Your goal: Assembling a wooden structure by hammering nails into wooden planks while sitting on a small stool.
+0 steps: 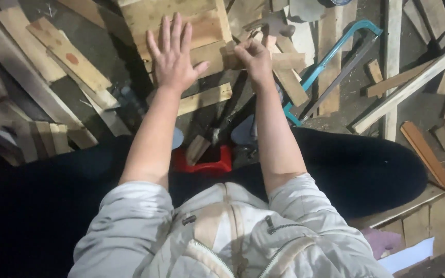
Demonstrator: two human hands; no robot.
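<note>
Spreading flat, the left hand (173, 56) is lying open, fingers splayed, palm down on a wooden board panel (181, 25) resting on the floor among scrap wood. The right hand (256, 59) is curling tight, pinching a small wooden strip (284, 61) at the panel's right edge. A hammer (271, 23) is lying just beyond that hand. A blue-framed hacksaw (336, 62) is sitting to the right on loose planks. A red stool (209, 159) is showing between the person's dark-trousered legs. Grey jacket sleeves are pushed up both forearms.
</note>
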